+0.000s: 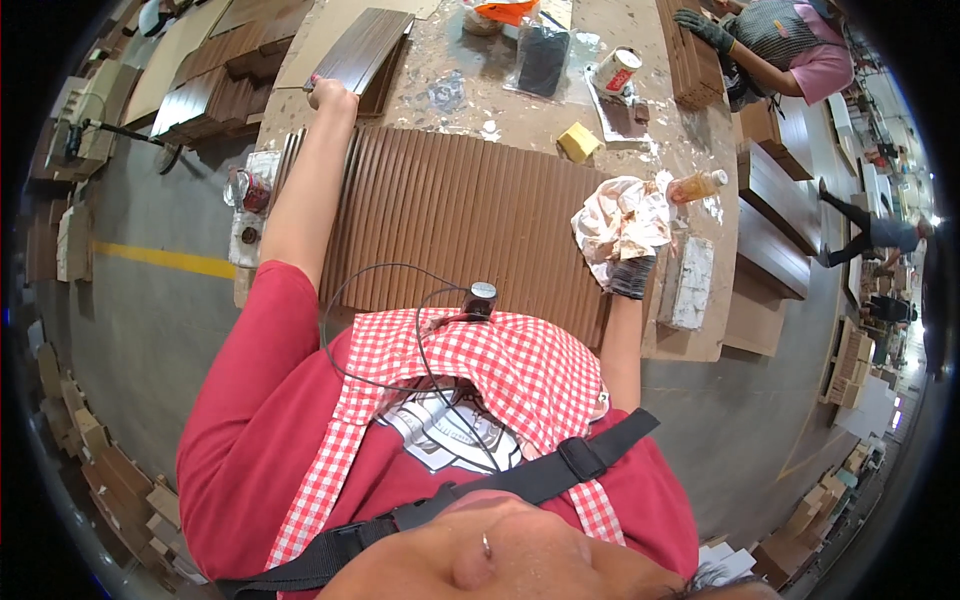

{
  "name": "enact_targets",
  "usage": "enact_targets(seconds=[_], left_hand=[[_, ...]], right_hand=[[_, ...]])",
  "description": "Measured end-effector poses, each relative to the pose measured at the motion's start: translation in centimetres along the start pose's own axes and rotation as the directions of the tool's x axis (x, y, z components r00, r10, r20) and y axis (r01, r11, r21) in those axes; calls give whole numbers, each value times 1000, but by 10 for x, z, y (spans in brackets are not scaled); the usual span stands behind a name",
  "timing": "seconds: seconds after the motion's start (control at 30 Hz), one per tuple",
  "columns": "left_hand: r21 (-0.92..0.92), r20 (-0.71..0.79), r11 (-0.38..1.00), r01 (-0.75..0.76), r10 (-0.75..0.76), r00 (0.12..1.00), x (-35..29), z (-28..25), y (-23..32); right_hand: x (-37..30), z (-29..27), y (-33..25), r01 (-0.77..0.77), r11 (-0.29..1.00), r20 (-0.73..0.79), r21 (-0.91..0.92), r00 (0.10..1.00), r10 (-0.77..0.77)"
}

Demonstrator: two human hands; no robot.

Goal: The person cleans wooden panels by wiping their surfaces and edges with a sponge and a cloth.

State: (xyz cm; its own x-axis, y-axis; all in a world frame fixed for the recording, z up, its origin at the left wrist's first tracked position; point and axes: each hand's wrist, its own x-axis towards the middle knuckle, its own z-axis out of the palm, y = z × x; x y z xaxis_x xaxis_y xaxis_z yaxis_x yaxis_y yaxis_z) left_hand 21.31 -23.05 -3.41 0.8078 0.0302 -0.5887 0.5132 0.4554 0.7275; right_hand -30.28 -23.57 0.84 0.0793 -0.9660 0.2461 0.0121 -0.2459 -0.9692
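My left hand [332, 95] is bare and stretched far forward, its fingers closed at the near corner of a glossy dark brown board [362, 45]. That board lies on top of a small pile at the far left of the table. My right hand [632, 276], in a dark glove, is closed on a crumpled white rag [625, 225] with brown stains; the rag hides most of the fingers. Between my arms a wide row of brown slats [470, 215] lies packed side by side. Just beyond the rag a bottle of amber liquid [697, 186] lies tilted.
A yellow sponge [578, 142], a white can [616, 70] and a dark pad in plastic [541, 62] sit on the stained table [460, 105]. A jar [248, 190] stands at the left edge. Across the right corner, a co-worker's gloved hand [705, 30] rests on stacked boards [690, 70].
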Motion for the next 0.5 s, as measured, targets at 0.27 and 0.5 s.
enact_targets(seconds=[0.27, 0.5], left_hand=[[-199, -209, 980, 16, -59, 976, 146, -27, -1], [168, -360, 960, 222, -150, 921, 25, 1, 10]], right_hand=[[-6, 13, -15, 4, 1000, 56, 20, 998, -5], [-10, -1, -16, 18, 999, -5, -27, 1000, -18]])
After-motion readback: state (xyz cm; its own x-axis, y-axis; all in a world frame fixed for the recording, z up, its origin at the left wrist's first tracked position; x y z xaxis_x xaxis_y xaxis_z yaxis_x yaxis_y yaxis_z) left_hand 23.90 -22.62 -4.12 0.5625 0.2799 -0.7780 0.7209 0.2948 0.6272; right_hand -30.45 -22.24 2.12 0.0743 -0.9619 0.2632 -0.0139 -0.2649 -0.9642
